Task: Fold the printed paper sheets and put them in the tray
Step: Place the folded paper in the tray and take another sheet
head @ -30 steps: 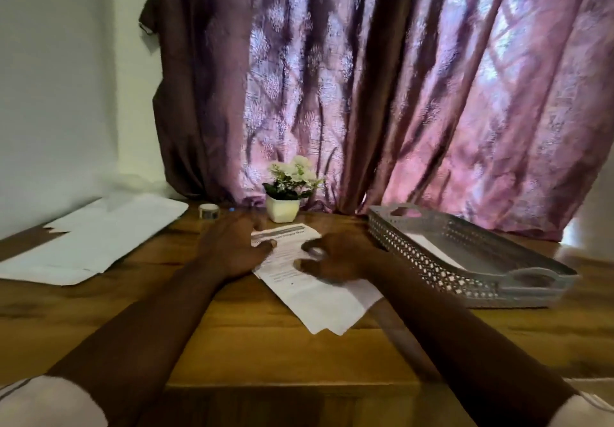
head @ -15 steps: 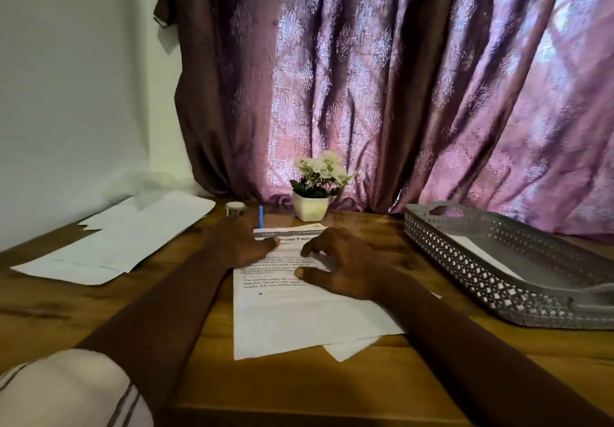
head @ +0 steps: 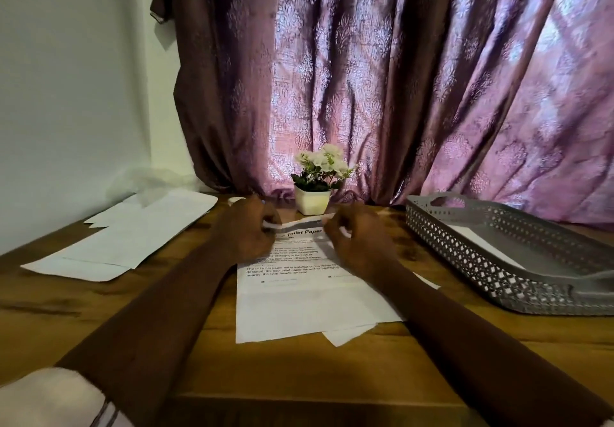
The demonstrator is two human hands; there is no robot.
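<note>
1. Sheet point(head: 299, 297) lies printed side up on the wooden surface point(head: 83, 323), centre of view, long axis running away from the person.
2. Left hand point(head: 247, 230) pinches the far left corner of the sheet; fingers curled closed on the paper edge.
3. Right hand point(head: 357, 237) pinches the far right corner likewise, fingers closed on the edge.
4. Far edge of the sheet is raised off the surface between the two hands; near part stays flat. Heading text is partly readable, motion blur on both hands.
5. A corner of a second sheet point(head: 345, 335) pokes out from under the near right edge.
6. Tray point(head: 491, 260), grey and perforated, sits right of the sheet, just beside the right forearm; a white paper point(head: 478, 240) lies inside it.
7. Stack of white papers point(head: 133, 237) lies on the left side of the surface, well apart from the sheet.
8. Small white pot of flowers point(head: 315, 190) stands beyond the hands, against the purple curtain point(head: 398, 77).
</note>
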